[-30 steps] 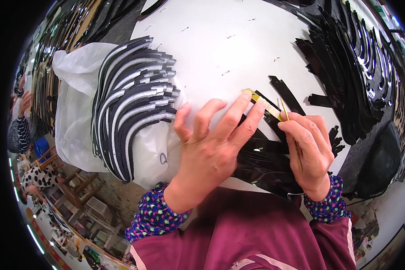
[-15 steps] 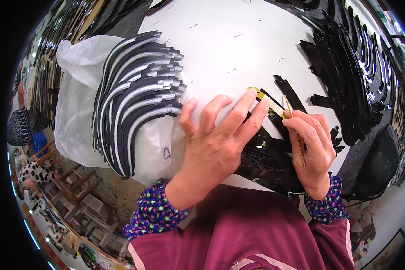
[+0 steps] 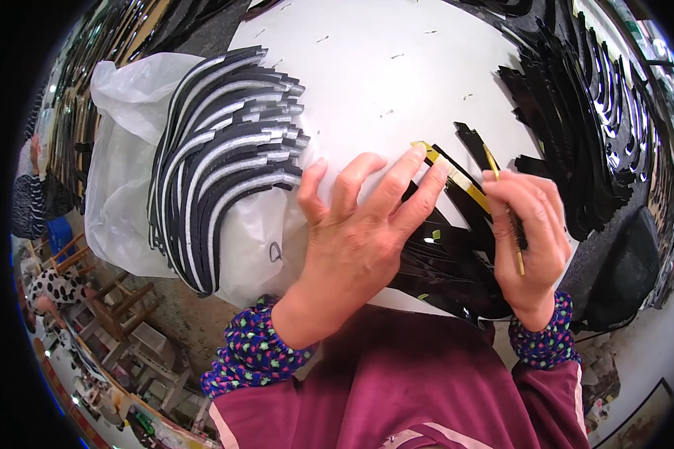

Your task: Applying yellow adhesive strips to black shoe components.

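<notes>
My left hand (image 3: 352, 239) lies spread over the white tabletop (image 3: 374, 90), its index finger and the finger beside it pressing on the upper end of a narrow black strip with yellow and pale bands (image 3: 468, 187). To the right, my right hand (image 3: 528, 232) pinches a thin gold-coloured stick (image 3: 520, 258), whose pointed end rises above the fingers. Whether the stick touches anything cannot be told. Under and between my hands lie glossy black strips (image 3: 449, 280) with small yellow-green scraps (image 3: 436, 235). A single black strip (image 3: 470, 142) lies just beyond the stick.
At left, a fanned stack of curved black strips with white-grey bands (image 3: 202, 165) rests on a translucent plastic bag (image 3: 116, 187). Many black strips (image 3: 562, 127) are heaped at right, near a dark mesh-like object (image 3: 627, 273). Wooden stools (image 3: 120, 307) and another person (image 3: 30, 202) are at far left.
My right hand has shifted slightly right, carrying the stick away from the banded strip and showing more of its yellow lower part. My left hand stays nearly in place.
</notes>
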Available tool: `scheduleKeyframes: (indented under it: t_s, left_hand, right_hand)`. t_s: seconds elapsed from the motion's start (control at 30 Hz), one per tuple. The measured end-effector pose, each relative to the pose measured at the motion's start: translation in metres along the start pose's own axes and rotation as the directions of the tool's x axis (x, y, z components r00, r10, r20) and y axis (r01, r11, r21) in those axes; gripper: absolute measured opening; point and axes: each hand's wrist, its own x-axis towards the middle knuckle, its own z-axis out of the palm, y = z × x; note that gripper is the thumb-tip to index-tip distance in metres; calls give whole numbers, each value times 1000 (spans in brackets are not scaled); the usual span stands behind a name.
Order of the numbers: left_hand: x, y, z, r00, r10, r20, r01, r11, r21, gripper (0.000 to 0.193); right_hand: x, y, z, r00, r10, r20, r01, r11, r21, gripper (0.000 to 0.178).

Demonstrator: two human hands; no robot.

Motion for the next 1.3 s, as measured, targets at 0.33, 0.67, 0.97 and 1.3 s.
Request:
scheduleKeyframes:
  t_s: [0.33,0.67,0.97,1.3]
  left_hand:
    - [-3,-1,3,1000,-11,-13,11,1000,-8,61]
    - [-3,-1,6,999,-17,-35,16,999,-37,47]
    - [-3,4,1,999,-42,12,43,998,-42,51]
    - [-3,5,1,1000,-30,-3,30,999,-15,53]
  right_hand:
    - [21,0,31,926,343,156,-371,759,535,17]
    - [20,4,34,983,157,95,-182,895,408,11]
    - [20,5,35,990,128,58,-141,884,446,9]
    - [15,6,29,982,165,90,-188,870,455,11]
